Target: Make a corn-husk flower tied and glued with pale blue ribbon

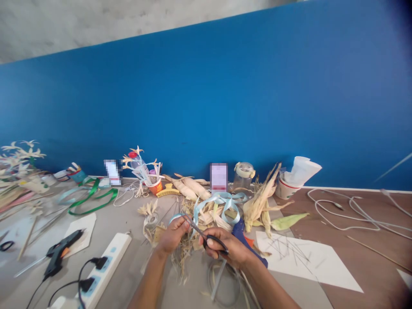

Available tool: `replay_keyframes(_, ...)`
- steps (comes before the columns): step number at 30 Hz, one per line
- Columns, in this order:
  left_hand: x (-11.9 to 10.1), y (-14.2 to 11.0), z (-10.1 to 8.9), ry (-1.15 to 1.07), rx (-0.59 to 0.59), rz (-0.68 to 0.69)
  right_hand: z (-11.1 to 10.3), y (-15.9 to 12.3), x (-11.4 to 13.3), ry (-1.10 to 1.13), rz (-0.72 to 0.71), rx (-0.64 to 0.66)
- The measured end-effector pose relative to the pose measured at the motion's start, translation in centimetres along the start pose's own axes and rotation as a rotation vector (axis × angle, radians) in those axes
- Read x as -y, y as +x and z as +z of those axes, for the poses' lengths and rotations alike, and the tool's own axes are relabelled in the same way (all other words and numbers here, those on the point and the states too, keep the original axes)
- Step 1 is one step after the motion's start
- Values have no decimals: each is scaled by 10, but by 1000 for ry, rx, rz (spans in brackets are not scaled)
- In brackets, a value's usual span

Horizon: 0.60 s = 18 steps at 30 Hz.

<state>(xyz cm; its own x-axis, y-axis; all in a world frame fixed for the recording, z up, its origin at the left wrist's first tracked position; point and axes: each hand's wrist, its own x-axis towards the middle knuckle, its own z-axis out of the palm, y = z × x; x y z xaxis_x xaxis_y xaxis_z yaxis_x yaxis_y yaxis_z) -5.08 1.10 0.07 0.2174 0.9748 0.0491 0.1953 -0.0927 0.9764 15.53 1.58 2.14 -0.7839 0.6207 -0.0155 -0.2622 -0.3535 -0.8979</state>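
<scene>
So the power strip is sitting front left on the table, and a glue gun is lying just left of it. Corn husks are heaping up mid-table, with a ribbon looping over them. Behind that, a jar is standing near the panel. Right of the jar, a cup is holding rolled sheets, and a cable is trailing off further right.

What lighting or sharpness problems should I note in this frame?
Head view: blue panel brighter mid-frame, duller rightward; dark vignetting in the right corners; pixelation masks the left screen and middle screen; scraps below the hands look soft, while the scissors stay readable.
</scene>
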Motion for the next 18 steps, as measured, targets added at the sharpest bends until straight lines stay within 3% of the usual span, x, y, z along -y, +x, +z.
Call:
replay_keyframes(7, -7, 2, 1, 78, 22, 121, -1, -6, 11, -259, 32, 17)
replay_keyframes(18, -12, 2, -3, 219, 39, 189, -3, -7, 17, -309, 45, 45)
